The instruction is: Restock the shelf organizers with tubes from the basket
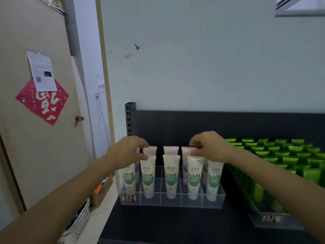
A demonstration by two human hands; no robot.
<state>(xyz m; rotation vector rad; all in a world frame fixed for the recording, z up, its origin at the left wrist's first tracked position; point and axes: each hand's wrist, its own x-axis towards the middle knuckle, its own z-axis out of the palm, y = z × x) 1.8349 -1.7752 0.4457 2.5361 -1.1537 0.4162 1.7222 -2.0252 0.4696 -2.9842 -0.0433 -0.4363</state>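
Reaching in from the lower corners of the frame, both forearms converge on the clear organizer (213,202) at centre. Its front row holds white-and-green tubes (171,176) standing upright, long axes vertical, caps down. The left hand (131,149) curls loosely over the leftmost tube tops, thumb and fingers parted; the right hand (209,147) pinches near the top edge of a pale pink tube (186,150) in the back row, though whether it truly grips is unclear. The white basket (80,224) sits at lower left, partly cut off, nearer the left arm, its contents hard to make out.
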